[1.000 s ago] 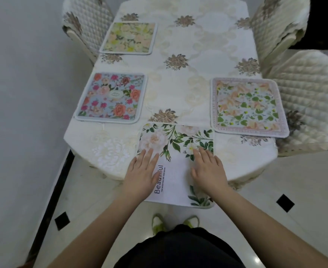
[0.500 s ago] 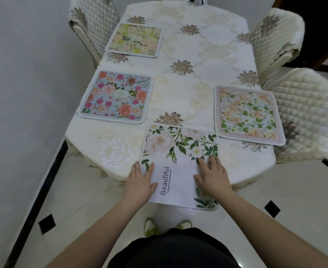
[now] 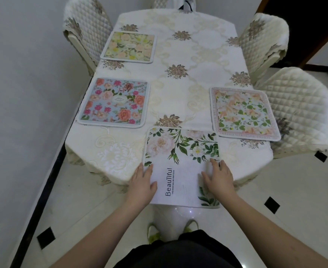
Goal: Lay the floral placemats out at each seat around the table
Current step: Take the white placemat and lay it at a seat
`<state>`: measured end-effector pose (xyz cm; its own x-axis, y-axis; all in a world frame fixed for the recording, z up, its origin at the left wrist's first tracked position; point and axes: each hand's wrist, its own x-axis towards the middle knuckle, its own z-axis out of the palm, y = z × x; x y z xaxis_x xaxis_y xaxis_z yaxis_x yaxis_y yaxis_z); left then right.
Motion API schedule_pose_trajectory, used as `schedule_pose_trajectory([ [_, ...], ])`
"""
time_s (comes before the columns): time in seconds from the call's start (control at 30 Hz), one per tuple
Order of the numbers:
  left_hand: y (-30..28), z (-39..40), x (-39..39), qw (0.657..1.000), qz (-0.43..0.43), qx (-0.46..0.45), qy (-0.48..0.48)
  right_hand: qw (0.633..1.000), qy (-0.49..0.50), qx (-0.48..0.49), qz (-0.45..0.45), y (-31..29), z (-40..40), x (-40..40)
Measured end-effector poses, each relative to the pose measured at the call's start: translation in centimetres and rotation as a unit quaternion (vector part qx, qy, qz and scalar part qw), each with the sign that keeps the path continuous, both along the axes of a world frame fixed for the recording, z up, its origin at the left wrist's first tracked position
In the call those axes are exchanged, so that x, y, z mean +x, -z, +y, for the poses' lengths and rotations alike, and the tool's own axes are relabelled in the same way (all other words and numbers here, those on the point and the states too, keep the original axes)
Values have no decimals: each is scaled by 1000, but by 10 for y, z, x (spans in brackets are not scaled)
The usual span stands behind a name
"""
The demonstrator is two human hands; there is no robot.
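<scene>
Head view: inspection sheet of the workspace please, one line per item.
Surface: table under a cream embroidered tablecloth.
Job's things: four floral placemats laid; yellow mat far left, blue mat near left, peach mat right, white "Beautiful" mat at the near end, its near part overhanging the table edge.
Clutter: nothing seen.
Hands: left hand and right hand lie flat on the white mat's side edges, fingers straight.
Cables: nothing seen.
Surroundings: quilted chairs at both sides, pale wall left, tiled floor, dark doorway far right.
</scene>
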<state>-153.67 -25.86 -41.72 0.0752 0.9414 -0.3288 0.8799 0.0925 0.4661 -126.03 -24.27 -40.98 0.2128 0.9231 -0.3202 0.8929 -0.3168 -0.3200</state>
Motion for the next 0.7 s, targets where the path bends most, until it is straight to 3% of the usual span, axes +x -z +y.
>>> schedule_pose_trajectory([
  [0.13,-6,-5,-4,990,-109,55,-63,974,110,98,172,-6,-2,6],
  [0.23,-10,-8,-8,982,-146,83,-83,945,197,100,240,-15,5,19],
  [0.53,-33,15,-2,975,-128,173,-51,916,196,44,348,-11,-3,40],
  [0.7,-45,61,1,973,-121,158,-115,889,204,-43,408,-2,-17,44],
])
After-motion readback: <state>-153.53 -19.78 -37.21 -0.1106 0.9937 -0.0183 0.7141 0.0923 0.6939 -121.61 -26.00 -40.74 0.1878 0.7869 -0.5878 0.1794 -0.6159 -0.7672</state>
